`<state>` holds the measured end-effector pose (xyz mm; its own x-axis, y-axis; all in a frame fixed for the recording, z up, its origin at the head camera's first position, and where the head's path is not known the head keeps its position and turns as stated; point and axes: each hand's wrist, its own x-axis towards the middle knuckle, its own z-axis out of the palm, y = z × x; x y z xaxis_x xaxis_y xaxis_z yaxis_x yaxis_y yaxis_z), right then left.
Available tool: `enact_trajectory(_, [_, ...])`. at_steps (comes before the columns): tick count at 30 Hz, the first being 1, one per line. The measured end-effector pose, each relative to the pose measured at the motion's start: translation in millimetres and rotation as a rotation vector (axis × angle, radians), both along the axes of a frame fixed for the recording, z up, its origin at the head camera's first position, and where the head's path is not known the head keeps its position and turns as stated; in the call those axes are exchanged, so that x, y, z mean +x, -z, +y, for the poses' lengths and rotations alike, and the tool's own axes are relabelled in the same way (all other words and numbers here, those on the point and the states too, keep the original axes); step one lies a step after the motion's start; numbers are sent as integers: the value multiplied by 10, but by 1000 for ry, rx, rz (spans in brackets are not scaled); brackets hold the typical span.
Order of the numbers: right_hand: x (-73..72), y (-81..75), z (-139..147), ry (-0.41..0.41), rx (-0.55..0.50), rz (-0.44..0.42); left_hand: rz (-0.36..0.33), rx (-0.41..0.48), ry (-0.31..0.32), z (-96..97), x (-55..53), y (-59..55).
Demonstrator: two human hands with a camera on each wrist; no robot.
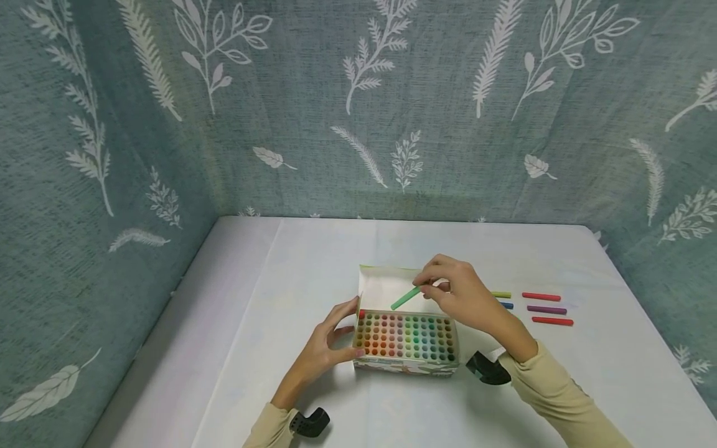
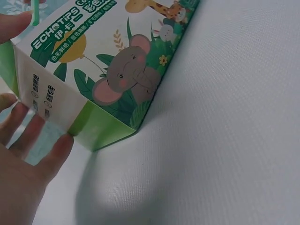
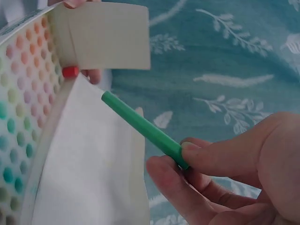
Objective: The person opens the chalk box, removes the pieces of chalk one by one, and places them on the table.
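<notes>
A white and green printed cardboard box (image 1: 400, 368) stands open on the table, its lid raised at the back. Inside, a holed tray (image 3: 35, 96) shows round holes tinted in many colours. One red chalk stick (image 3: 70, 71) pokes out of a back left corner hole. My left hand (image 1: 327, 342) holds the left side of the box, thumb at the front corner and fingers further back. Between thumb and fingertips my right hand (image 1: 458, 292) pinches a green chalk stick (image 3: 143, 129), tilted above the back of the tray in front of the raised lid.
Right of the box lie two red chalk sticks (image 1: 541, 297) and a purple chalk stick (image 1: 546, 310). A yellow-green chalk stick (image 1: 501, 294) and a blue chalk stick (image 1: 506, 305) are partly hidden by my right hand. Patterned cloth (image 1: 313, 81) hangs behind the white table (image 1: 297, 274).
</notes>
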<state>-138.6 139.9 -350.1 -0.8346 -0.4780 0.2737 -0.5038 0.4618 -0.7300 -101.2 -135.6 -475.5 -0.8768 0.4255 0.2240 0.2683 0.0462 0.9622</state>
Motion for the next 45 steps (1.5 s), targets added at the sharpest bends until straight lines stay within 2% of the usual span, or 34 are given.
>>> enact_trajectory(5, [11, -31, 159, 20, -61, -46, -1, 4, 15, 3, 15, -23])
enact_trajectory(12, [41, -64, 389, 49, -135, -70, -30, 12, 30, 24, 90, -256])
enact_trajectory(14, [50, -67, 459, 59, -147, -68, -28, 19, 33, 27, 103, -288])
enact_trajectory(21, [88, -62, 702, 99, -242, -106, -11, 32, 38, -20, -10, 35])
enact_trajectory(24, [110, -48, 801, 151, -255, -89, -15, 28, 37, -8, 6, -14])
enact_trajectory(30, [178, -47, 997, 264, -215, -63, -30, 46, 47, 19, 63, -174])
enact_trajectory(32, [198, -52, 1057, 297, -199, -61, -32, 50, 48, 17, 55, -157])
enact_trajectory(39, [259, -15, 1280, 364, -213, -84, -28, 34, 31, -5, -7, 31])
enact_trajectory(42, [285, 15, 1378, 383, -196, -79, -30, 28, 30, 0, -4, 17])
enact_trajectory(45, [315, 55, 1459, 408, -188, -85, -29, 24, 29, 12, 31, -81])
